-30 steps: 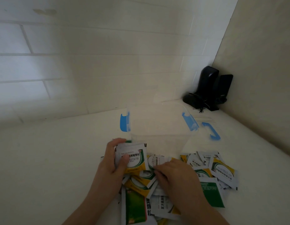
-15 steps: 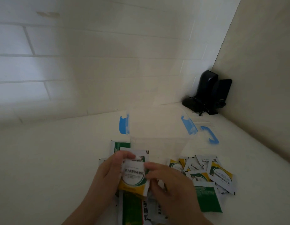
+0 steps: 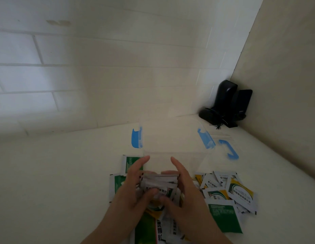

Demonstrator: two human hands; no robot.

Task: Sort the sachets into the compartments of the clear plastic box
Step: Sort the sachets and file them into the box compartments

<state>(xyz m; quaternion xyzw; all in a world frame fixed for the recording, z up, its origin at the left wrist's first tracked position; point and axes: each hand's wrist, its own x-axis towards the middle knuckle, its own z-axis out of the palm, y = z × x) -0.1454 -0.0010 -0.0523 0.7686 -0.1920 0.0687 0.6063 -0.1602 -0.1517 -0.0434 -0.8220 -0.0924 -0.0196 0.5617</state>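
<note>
While both hands (image 3: pixel 159 189) clasp it, the sachet stack (image 3: pixel 159 182) sits between them — upright.

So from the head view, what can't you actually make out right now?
Head view only:
- Box: clear walls wash out against the counter; compartments and contents not visible.
- Stack of sachets: held between left hand and right hand; the count is hidden and the print blurred.
- Loose sachets: overlapping, text too small.
- Green sachets: cut off by the bottom edge.
- Black device: too dark to identify.
</note>
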